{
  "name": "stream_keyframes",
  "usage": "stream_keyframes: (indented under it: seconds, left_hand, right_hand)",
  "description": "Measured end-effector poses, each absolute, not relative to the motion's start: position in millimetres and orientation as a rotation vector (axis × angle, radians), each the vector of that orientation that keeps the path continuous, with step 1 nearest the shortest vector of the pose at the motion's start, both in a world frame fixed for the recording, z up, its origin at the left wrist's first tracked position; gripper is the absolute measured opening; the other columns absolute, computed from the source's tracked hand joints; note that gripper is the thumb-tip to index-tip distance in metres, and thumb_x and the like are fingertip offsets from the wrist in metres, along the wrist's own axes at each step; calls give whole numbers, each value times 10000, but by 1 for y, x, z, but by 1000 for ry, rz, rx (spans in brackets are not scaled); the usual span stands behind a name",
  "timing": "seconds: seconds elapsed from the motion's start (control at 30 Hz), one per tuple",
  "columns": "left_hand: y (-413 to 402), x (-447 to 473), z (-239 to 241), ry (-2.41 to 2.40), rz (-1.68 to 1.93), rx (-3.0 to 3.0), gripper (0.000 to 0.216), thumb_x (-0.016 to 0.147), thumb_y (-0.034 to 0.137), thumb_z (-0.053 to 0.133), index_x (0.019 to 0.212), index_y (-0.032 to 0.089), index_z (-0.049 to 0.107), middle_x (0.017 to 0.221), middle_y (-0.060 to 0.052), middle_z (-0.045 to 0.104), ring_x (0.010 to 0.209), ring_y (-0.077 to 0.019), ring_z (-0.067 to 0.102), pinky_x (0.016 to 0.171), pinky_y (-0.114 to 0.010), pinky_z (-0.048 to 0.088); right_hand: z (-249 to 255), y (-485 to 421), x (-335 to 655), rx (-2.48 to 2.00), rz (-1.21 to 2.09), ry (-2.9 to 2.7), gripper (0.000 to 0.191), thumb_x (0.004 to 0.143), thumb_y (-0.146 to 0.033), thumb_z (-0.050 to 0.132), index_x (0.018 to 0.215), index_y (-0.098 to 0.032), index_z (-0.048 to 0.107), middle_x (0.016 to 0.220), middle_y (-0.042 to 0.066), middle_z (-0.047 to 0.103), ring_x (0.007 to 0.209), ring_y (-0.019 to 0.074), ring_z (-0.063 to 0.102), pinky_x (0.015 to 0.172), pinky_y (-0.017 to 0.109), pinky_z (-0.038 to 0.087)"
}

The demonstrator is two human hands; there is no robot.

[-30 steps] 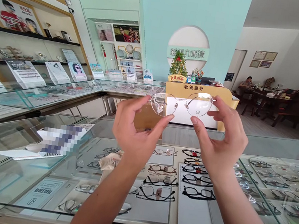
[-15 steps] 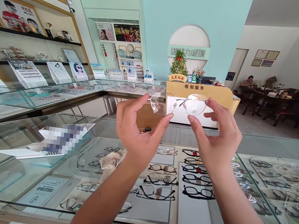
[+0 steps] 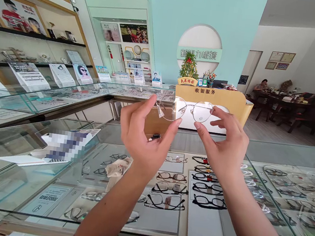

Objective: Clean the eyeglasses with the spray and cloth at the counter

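A pair of thin-rimmed eyeglasses (image 3: 188,107) is held up in front of me, above the glass display counter. My left hand (image 3: 146,132) grips its left side, with the thumb below the rim and the fingers at the outer edge. A small pale tag hangs by the left lens. On the other side my right hand (image 3: 226,139) pinches the right outer edge between curled fingers and a thumb under the lens. The right lens bears a small printed mark. Both forearms reach over the counter.
Under the counter glass (image 3: 108,134) lie several rows of spectacle frames (image 3: 171,189). An open white leaflet (image 3: 50,150) lies on top at the left. Further off stand a yellow reception desk (image 3: 241,102), wall shelves (image 3: 40,37) and a seated person (image 3: 263,86) by a dark table.
The eyeglasses have turned slightly and shifted a little left on the right side. My right hand has moved slightly left, closer to my left hand.
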State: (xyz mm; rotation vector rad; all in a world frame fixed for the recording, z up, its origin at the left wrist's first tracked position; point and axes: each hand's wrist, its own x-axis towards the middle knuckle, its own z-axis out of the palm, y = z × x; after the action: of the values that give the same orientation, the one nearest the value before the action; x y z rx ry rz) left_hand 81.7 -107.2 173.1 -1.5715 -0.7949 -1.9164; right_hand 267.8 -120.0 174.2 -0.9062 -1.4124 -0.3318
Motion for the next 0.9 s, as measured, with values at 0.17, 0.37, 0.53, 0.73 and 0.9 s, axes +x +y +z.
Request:
stream_keyframes:
  seconds: [0.17, 0.37, 0.53, 0.73, 0.9]
  left_hand:
    - [-105, 81, 172, -812, -1905, -1573, 641, 907, 400, 872, 1485, 264, 631, 1307, -103, 680, 1238, -293, 672, 1024, -461, 583]
    - [-102, 82, 172, -780, -1946, -1591, 622, 905, 372, 883, 1469, 269, 642, 1307, -90, 705, 1236, -282, 688, 1038, -466, 591]
    - [-101, 81, 174, -787, -1952, -1609, 603, 908, 380, 885, 1452, 271, 649, 1301, -82, 729, 1216, -278, 706, 1041, -478, 593]
    - [-101, 81, 173, -853, -1955, -1687, 578, 929, 418, 866, 1445, 278, 647, 1289, -67, 747, 1211, -262, 720, 996, -452, 599]
    - [-92, 79, 170, -772, -2074, -1740, 620, 926, 442, 869, 1480, 321, 620, 1390, -75, 671, 1164, -239, 739, 920, -411, 620]
  right_hand:
    - [173, -120, 267, -896, -364, -1398, 396, 931, -458, 849, 1258, -269, 729, 1182, 60, 834, 848, 213, 785, 748, 388, 633]
    - [173, -119, 267, -838, -437, -1351, 442, 952, -469, 830, 1320, -266, 696, 1233, 91, 816, 929, 235, 793, 786, 407, 650]
    - [172, -119, 266, -755, -516, -1328, 454, 956, -397, 843, 1363, -275, 685, 1262, 104, 808, 986, 253, 798, 844, 444, 672]
    - [171, -120, 264, -665, -569, -1309, 514, 956, -345, 833, 1435, -296, 653, 1316, 110, 774, 1039, 270, 786, 833, 456, 690]
    - [170, -121, 261, -631, -517, -1297, 527, 931, -300, 858, 1420, -298, 659, 1300, 112, 752, 1006, 254, 787, 759, 416, 681]
